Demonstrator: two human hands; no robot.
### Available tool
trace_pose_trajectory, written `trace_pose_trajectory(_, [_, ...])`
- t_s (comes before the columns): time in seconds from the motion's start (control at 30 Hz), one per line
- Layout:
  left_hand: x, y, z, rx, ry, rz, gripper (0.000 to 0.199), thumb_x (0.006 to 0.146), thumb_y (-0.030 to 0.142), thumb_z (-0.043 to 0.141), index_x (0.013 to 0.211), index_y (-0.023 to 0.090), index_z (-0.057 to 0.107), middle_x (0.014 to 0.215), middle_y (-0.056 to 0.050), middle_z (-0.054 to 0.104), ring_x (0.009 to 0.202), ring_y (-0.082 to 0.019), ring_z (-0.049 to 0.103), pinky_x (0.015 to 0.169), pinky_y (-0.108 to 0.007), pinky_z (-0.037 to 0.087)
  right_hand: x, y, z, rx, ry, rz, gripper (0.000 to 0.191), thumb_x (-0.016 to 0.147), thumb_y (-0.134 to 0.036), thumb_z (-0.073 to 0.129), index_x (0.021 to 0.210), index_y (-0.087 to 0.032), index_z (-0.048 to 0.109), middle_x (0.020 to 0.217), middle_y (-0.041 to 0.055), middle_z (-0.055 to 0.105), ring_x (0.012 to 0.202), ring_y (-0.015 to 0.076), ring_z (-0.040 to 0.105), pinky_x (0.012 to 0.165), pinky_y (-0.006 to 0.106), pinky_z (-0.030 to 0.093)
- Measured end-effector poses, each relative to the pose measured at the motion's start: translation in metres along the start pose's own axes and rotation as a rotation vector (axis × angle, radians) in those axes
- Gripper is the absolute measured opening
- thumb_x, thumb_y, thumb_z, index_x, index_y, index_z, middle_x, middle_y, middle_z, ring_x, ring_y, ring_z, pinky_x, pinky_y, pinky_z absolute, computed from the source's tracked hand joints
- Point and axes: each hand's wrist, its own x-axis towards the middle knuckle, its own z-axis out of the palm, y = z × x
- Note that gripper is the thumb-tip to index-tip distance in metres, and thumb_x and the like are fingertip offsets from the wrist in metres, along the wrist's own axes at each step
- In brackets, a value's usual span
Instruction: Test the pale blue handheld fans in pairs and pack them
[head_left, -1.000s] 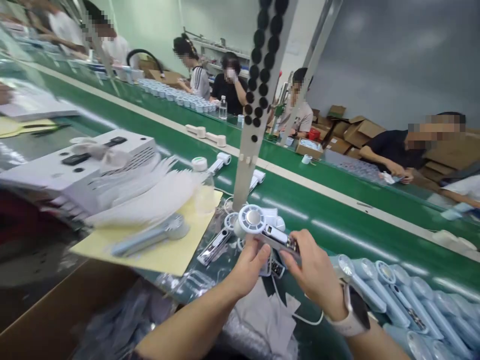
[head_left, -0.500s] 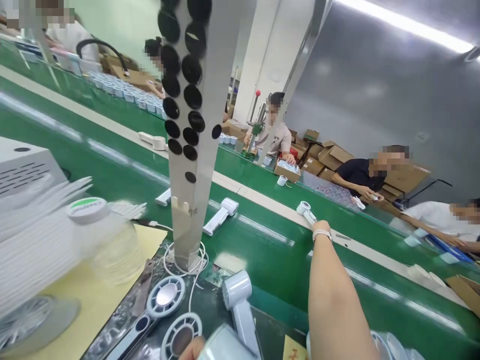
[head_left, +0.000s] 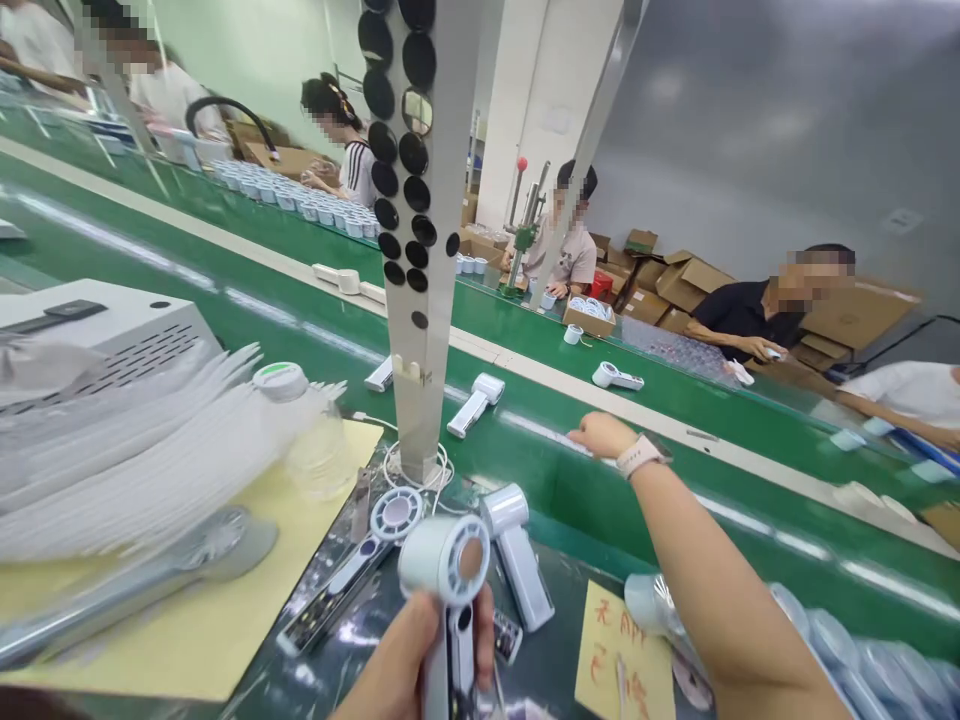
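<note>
My left hand (head_left: 405, 640) is closed around the handle of a light-blue handheld fan (head_left: 442, 560), its round head upright and turned to the right. My right hand (head_left: 604, 433) reaches out over the green belt, with nothing visible in it and its fingers, partly hidden, pointing left. Beyond it, another handheld fan (head_left: 617, 376) lies past the pale strip, apart from the hand. On the dark worktop beside my left hand lie a fan with an exposed handle (head_left: 349, 575) and a fan with a closed handle (head_left: 521, 565). A further fan (head_left: 476, 405) rests on the belt.
A metal post (head_left: 424, 400) with black discs rises at the worktop's edge. White sleeves (head_left: 142, 470), a clear jar (head_left: 319, 440) and a wrapped fan (head_left: 150, 580) are at left. A handwritten yellow note (head_left: 626, 650) and wrapped fans (head_left: 840, 640) lie at right. Co-workers sit across the belt.
My right hand has let go of the fan beyond the strip and drawn back towards me. My left hand has lifted its fan higher into view.
</note>
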Motion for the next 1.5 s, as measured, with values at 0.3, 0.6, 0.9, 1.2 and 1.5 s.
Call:
trace_pose_trajectory(0.3, [0.014, 0.001, 0.013, 0.071, 0.196, 0.079, 0.045, 0.084, 0.047, 0.090, 0.112, 0.014, 0.075, 0.098, -0.010, 0.082, 0.087, -0.023, 0.079, 0.083, -0.031, 0.065, -0.177, -0.066, 0.105, 0.371, -0.001, -0.203, 0.031, 0.094, -0.027, 0.073, 0.122, -0.014, 0.069, 0.122, 0.0163, 0.078, 0.112, 0.0300, 0.074, 0.093, 0.038, 0.057])
trace_pose_trajectory(0.6, [-0.005, -0.049, 0.025, -0.036, 0.066, 0.148, 0.076, 0.059, 0.075, 0.096, 0.110, 0.023, 0.078, 0.114, -0.010, 0.083, 0.140, -0.042, 0.066, 0.117, -0.052, 0.058, -0.297, -0.029, 0.115, 0.582, 0.168, -0.286, 0.063, 0.103, -0.041, 0.062, 0.161, -0.018, 0.048, 0.150, 0.0156, 0.065, 0.136, 0.0267, 0.065, 0.113, 0.040, 0.054])
trace_pose_trajectory(0.9, [-0.005, -0.041, 0.062, 0.019, -0.053, 0.275, 0.088, 0.042, 0.090, 0.091, 0.095, 0.021, 0.077, 0.122, -0.013, 0.080, 0.154, -0.048, 0.049, 0.117, -0.054, 0.056, -0.266, 0.029, 0.143, 0.509, 0.280, 0.048, 0.024, 0.103, -0.032, 0.050, 0.091, -0.017, 0.062, 0.092, 0.0182, 0.072, 0.092, 0.0292, 0.071, 0.079, 0.037, 0.053])
trace_pose_trajectory(1.2, [-0.003, -0.030, 0.071, 0.010, -0.185, 0.208, 0.085, 0.048, 0.096, 0.082, 0.078, 0.019, 0.064, 0.119, -0.016, 0.078, 0.124, -0.042, 0.072, 0.098, -0.051, 0.063, -0.322, 0.004, 0.137, 1.206, -0.109, -0.316, 0.050, 0.095, -0.069, 0.065, 0.096, -0.021, 0.077, 0.066, 0.0035, 0.073, 0.064, 0.0217, 0.071, 0.066, 0.035, 0.060])
trace_pose_trajectory(1.5, [-0.006, -0.036, 0.079, -0.057, -0.229, 0.380, 0.080, 0.053, 0.094, 0.082, 0.065, 0.018, 0.062, 0.120, -0.013, 0.075, 0.104, -0.029, 0.073, 0.080, -0.035, 0.064, -0.322, -0.013, 0.141, 1.373, 0.113, -0.181, 0.050, 0.096, -0.070, 0.068, 0.081, -0.022, 0.068, 0.050, -0.0021, 0.060, 0.045, 0.0167, 0.060, 0.050, 0.028, 0.052])
